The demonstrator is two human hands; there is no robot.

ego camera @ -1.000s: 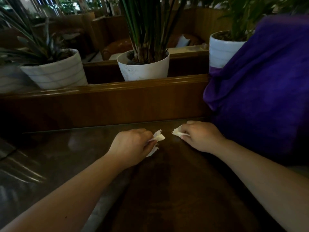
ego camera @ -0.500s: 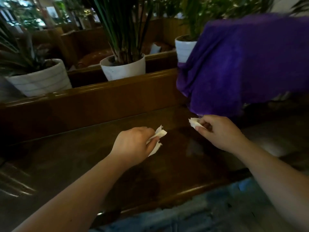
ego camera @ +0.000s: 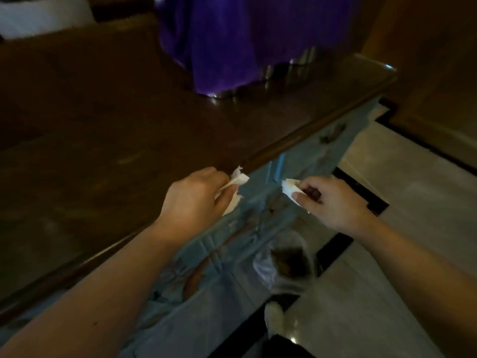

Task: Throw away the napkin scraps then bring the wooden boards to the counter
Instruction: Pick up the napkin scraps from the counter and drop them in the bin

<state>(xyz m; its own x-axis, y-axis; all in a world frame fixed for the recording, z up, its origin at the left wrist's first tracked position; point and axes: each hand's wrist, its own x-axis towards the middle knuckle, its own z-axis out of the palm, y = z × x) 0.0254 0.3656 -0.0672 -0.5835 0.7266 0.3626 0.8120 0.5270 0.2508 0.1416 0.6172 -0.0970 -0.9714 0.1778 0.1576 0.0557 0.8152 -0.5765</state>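
My left hand [ego camera: 196,200] is closed around white napkin scraps [ego camera: 238,180] that stick out past the thumb, right over the front edge of the dark wooden table [ego camera: 108,140]. To its right, my right hand [ego camera: 333,202] pinches another white napkin scrap [ego camera: 289,187] out beyond the table, above the floor. Below my right hand a small bin lined with a clear plastic bag [ego camera: 286,264] stands on the floor, blurred. No wooden boards are in view.
A purple cloth [ego camera: 232,40] drapes over something at the back of the table, with shiny metal showing under its hem. The table's blue-painted front [ego camera: 232,254] drops to a pale tiled floor [ego camera: 402,192] with dark borders. A white plant pot [ego camera: 44,14] stands top left.
The view has swung down and to the right, bringing the floor and the bin into sight. Both hands, still holding their scraps, have moved off the tabletop towards its front edge.
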